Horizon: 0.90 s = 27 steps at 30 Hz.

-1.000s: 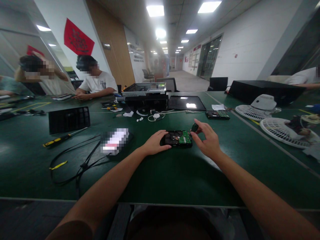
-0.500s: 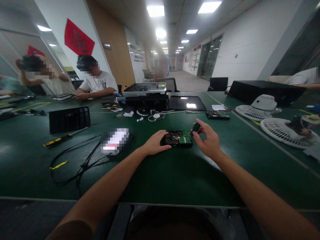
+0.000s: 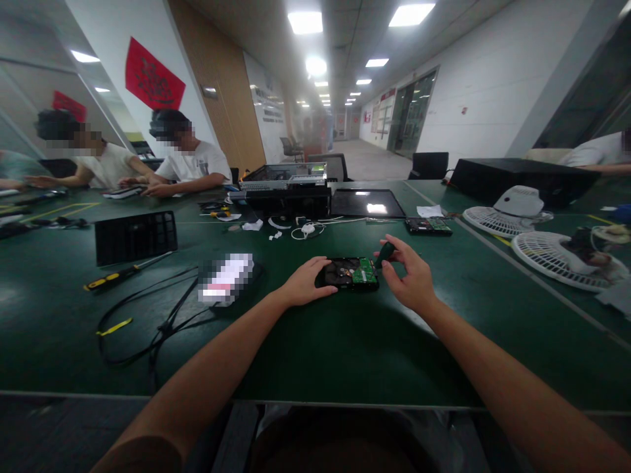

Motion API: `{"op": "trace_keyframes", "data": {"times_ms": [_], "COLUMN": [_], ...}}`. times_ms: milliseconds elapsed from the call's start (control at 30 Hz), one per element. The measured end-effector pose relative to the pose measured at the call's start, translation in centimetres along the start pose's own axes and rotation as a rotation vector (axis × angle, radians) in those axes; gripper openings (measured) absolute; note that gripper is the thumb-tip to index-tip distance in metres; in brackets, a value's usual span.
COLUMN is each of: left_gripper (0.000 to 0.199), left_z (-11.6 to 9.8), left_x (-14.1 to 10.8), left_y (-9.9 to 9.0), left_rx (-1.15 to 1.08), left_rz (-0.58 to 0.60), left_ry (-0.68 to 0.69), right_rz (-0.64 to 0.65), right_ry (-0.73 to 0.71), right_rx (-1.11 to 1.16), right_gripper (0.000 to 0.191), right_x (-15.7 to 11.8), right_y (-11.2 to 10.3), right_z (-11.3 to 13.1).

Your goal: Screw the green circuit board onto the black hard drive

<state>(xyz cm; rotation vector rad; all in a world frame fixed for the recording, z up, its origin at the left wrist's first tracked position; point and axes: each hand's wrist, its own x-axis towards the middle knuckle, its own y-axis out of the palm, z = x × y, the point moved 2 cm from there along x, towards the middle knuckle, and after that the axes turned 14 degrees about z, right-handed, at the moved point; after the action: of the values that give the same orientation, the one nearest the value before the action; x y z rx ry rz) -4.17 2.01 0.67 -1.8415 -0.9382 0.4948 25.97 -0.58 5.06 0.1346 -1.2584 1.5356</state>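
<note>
Centrally, the drive point(image 3: 340, 270) lies flat on the table point(image 3: 345, 355), circuit board point(image 3: 363, 270) facing up. The left hand point(image 3: 311, 281) grips its left end, thumb at the near edge. The right hand point(image 3: 408, 272) pinches a tilted green-handled screwdriver point(image 3: 386, 251) at the right end; tip contact cannot be discerned. Beyond lie a second drive point(image 3: 428, 226), a panel point(image 3: 365, 203) and a case point(image 3: 288, 200).
</note>
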Motion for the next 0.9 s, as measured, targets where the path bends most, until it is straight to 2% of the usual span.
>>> {"op": "trace_keyframes", "data": {"times_ms": [400, 633, 900], "left_gripper": [0.083, 0.082, 0.082], "left_z": [0.01, 0.09, 0.15], "left_x": [0.10, 0.16, 0.09], "left_y": [0.05, 0.17, 0.12], "left_rx": [0.000, 0.001, -0.007], "left_rz": [-0.013, -0.012, -0.010], "left_ry": [0.017, 0.012, 0.013], "right_rz": [-0.044, -0.009, -0.048], "right_ry": [0.024, 0.035, 0.048], "right_rx": [-0.108, 0.021, -0.099], "right_gripper": [0.061, 0.063, 0.063], "right_x": [0.06, -0.06, -0.02], "right_y": [0.01, 0.29, 0.27], "right_z": [-0.01, -0.25, -0.49]}}
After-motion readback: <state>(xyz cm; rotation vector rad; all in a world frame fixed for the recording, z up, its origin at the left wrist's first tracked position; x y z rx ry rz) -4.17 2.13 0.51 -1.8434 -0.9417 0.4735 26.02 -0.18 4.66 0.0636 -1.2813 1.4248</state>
